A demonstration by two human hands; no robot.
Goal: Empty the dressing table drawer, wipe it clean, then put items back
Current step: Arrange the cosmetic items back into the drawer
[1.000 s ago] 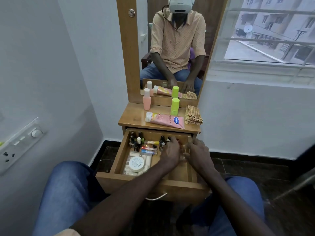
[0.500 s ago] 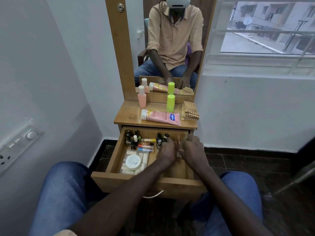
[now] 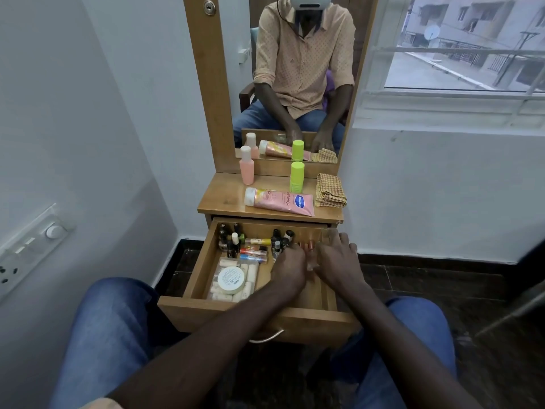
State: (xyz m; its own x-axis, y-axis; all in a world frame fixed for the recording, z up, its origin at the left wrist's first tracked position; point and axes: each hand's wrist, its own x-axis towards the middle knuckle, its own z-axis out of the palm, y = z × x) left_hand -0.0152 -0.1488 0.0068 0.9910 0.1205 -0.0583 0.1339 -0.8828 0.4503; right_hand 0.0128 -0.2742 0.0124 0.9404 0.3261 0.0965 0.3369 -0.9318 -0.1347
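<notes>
The drawer point(image 3: 236, 317) is pulled out of the dressing table toward the person's knees, its long axis running from the knees straight away to the counter point(image 3: 224, 199), open side up. Both hands are in its right half. The left hand point(image 3: 287, 268) is turned knuckles-up with its fingers curled under and hidden, so I cannot tell what they pinch. The right hand point(image 3: 336, 261) stretches its fingers point(image 3: 343, 240) fairly straight and slightly spread at the drawer's right rear corner. Between the two hands shows something clear, too blurred to name, and just beyond the left fingers stand copper-capped tubes point(image 3: 305, 245). Left of the fingers are small dark bottles point(image 3: 230, 240), red and blue tubes point(image 3: 253, 253) and a round white jar point(image 3: 231, 280). Beyond the fingers, on the counter, a pink tube point(image 3: 280, 202) lies crosswise with its cap to the left, with a green stick point(image 3: 297, 177), a pink bottle point(image 3: 247, 165) and a folded checked cloth point(image 3: 330, 191).
</notes>
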